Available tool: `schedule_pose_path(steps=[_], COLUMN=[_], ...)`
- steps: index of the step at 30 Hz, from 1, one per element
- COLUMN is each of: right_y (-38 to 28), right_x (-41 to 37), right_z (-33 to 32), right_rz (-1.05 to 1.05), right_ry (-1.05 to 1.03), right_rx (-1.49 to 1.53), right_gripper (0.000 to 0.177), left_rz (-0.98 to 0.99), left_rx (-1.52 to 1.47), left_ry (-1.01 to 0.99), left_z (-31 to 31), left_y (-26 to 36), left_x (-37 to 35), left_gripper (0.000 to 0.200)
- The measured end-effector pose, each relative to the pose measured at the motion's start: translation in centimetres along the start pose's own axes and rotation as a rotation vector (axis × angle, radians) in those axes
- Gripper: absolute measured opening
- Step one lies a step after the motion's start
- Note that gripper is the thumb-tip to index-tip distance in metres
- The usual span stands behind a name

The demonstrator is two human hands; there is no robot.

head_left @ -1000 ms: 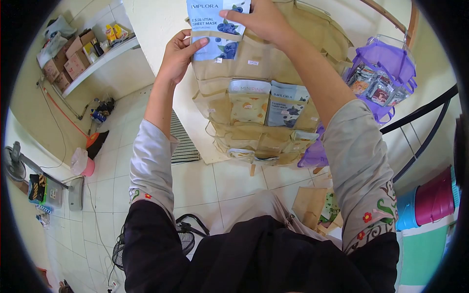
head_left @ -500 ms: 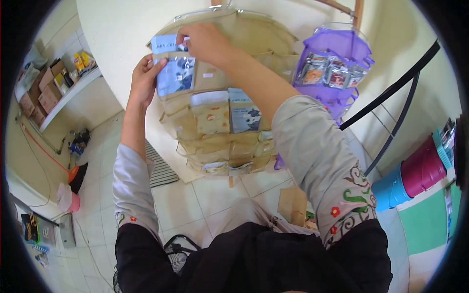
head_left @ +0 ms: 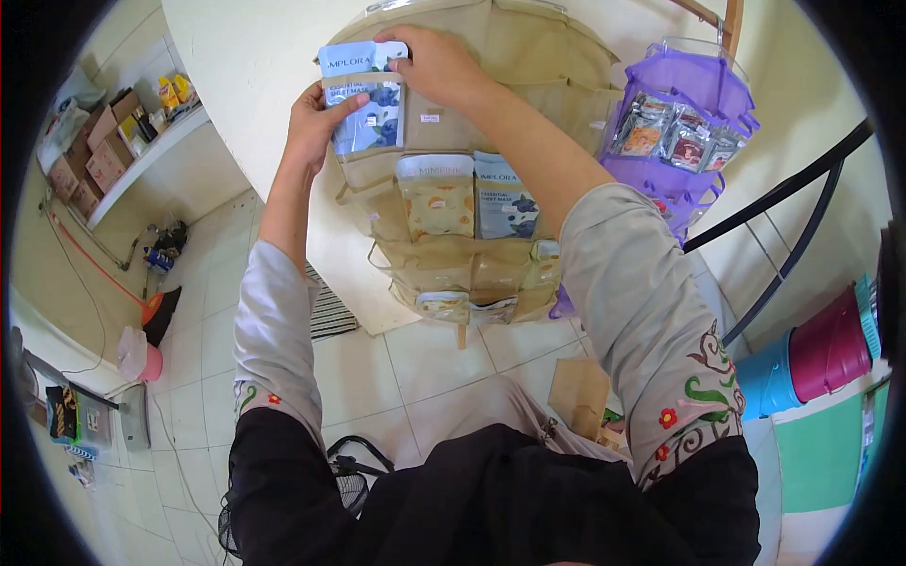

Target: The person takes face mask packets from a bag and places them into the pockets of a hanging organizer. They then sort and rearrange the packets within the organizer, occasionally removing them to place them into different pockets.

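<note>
A blue sheet mask packet (head_left: 354, 121) sits in the top left pocket of a beige hanging organizer (head_left: 429, 141), its upper part sticking out above the pocket's edge. My right hand (head_left: 425, 64) pinches the packet's top right corner. At the pocket's left side, my left hand (head_left: 316, 123) is closed on the pocket and the packet, thumb across the front. One row lower, a yellow patterned packet (head_left: 439, 203) and another blue packet (head_left: 507, 200) stand side by side in clear pockets.
A purple organizer (head_left: 665, 132) with sachets hangs at the right, near a black curved bar (head_left: 783, 184). Blue (head_left: 766, 377) and maroon (head_left: 829, 344) buckets stand at the lower right. Boxes (head_left: 109, 160) fill a shelf at the left. A cardboard box (head_left: 578, 391) is on the floor.
The view has shifted, so the organizers appear farther right. The blue packet's printed front shows more clearly, and both hands remain at its pocket.
</note>
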State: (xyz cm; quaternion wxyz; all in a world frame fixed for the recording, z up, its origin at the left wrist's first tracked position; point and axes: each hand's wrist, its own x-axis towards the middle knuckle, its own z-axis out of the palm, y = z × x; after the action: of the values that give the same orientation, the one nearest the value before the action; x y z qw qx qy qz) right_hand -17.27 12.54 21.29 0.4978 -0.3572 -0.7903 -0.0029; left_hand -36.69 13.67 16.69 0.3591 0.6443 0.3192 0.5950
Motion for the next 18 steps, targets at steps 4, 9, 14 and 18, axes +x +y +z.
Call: schedule_pose_path(steps=[4,9,14,18], right_y=[-0.4,-0.1,-3.0,-6.2], right_x=[-0.5,0.4,-1.8,-7.6], right_z=[0.4,-0.4,-3.3,-9.7], right_rz=[0.026,-0.049,-0.187,-0.470], right_ry=[0.145,0.108,0.238,0.295], right_rx=[-0.023,-0.127,-0.151,-0.128], right_gripper=[0.018,0.028,0.031,0.032], left_rz=[0.018,0.012,0.162,0.487], left_rx=[0.074,0.116,0.120,0.441], left_ry=[0.013,0.041,0.107,0.444], left_z=[0.0,0.2,0.6,1.7], left_y=[0.1,0.3,-0.7,-2.0], left_x=[0.6,0.7,0.3,-1.2], left_gripper=[0.049,0.050,0.064,0.081])
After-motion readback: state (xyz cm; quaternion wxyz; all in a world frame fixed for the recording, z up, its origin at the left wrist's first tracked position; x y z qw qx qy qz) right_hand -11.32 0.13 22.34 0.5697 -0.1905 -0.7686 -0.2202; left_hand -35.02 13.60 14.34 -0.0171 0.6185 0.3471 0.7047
